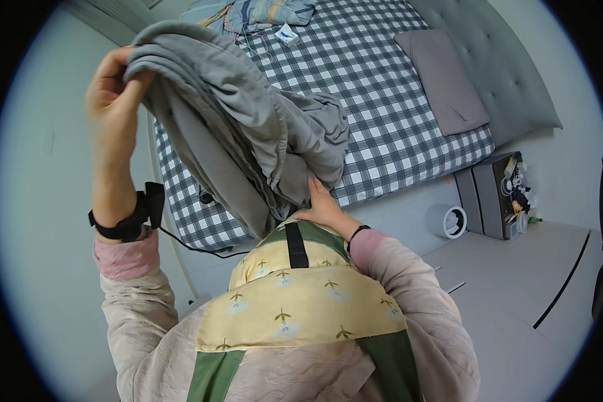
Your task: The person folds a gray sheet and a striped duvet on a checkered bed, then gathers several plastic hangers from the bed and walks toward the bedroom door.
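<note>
A large grey cloth (pixel 231 115) with seams and folds hangs from my raised left hand (pixel 118 83), whose fingers and thumb pinch its gathered upper edge. The cloth drapes down towards my apron and partly rests on a bed with a checked sheet (pixel 382 100). My right hand (pixel 322 205) lies flat with fingers apart against the lower part of the cloth, close to my waist. What the lowest folds cover is hidden.
A folded mauve cloth (pixel 442 80) lies by the grey headboard (pixel 497 75). Hangers (pixel 254 45), a tissue pack (pixel 286 36) and blue bedding (pixel 276 12) are at the far side. Right of the bed stand a white bin (pixel 434 218) and a cluttered nightstand (pixel 485 201). A wall (pixel 55 176) rises at left.
</note>
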`<state>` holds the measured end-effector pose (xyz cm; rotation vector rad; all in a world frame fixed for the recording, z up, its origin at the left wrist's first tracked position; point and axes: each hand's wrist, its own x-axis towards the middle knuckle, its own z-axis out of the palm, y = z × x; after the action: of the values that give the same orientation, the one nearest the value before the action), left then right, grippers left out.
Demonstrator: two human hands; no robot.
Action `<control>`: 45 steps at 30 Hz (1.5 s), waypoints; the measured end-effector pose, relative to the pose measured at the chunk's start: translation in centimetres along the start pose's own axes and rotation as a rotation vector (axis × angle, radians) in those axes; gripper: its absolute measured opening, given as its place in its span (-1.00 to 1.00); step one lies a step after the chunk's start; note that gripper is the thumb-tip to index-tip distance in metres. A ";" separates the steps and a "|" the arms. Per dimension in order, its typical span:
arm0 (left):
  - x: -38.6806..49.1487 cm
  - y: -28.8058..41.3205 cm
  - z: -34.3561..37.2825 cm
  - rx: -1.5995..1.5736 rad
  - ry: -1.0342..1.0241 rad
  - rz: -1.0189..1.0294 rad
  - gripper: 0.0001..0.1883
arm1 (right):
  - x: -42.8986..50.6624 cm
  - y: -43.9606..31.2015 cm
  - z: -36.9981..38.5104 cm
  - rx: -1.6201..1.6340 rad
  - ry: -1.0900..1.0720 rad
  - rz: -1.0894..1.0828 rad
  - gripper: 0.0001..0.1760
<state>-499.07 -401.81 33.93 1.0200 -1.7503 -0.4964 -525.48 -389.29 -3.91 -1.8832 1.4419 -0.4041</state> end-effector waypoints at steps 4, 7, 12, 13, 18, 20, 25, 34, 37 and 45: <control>1.6 1.9 -2.6 0.044 0.024 0.041 -0.82 | 2.2 1.7 4.0 0.186 0.217 0.045 -0.32; 2.4 2.5 -5.6 0.015 -0.003 0.008 -0.84 | 6.6 4.6 2.0 0.485 0.482 0.260 -0.74; 1.9 0.4 -10.5 -0.043 0.074 -0.202 -0.88 | 9.4 9.2 -11.1 0.733 0.447 0.226 -0.63; 1.7 -0.2 -11.3 -0.057 0.108 -0.211 -0.88 | 8.7 9.5 -14.1 0.911 0.325 0.117 -0.65; 0.4 -0.2 -12.8 -0.048 0.199 -0.154 -0.85 | 6.7 9.3 -22.9 -0.044 0.721 0.133 -0.65; 0.1 1.2 -12.6 -0.011 0.249 -0.123 -0.82 | 6.7 9.3 -21.2 -0.238 1.146 0.038 -0.62; 1.8 4.4 -13.2 -0.010 0.218 0.039 -0.78 | 5.8 11.7 -7.0 0.040 0.546 0.623 -0.72; 1.5 -2.6 -23.5 0.211 0.296 -0.135 -0.79 | 8.2 12.9 -19.3 1.450 0.794 0.582 -0.69; -0.8 -6.2 -30.2 0.095 0.476 -0.212 -0.77 | 5.0 7.0 -32.8 1.445 0.603 0.380 -0.70; -5.7 -10.3 -46.1 0.079 0.789 -0.356 -0.66 | 1.7 2.4 -38.1 -0.468 0.408 -0.002 -0.54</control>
<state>-452.43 -396.99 42.06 1.3595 -0.8977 -0.1885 -550.62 -404.48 20.49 -2.2596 1.9354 -0.5056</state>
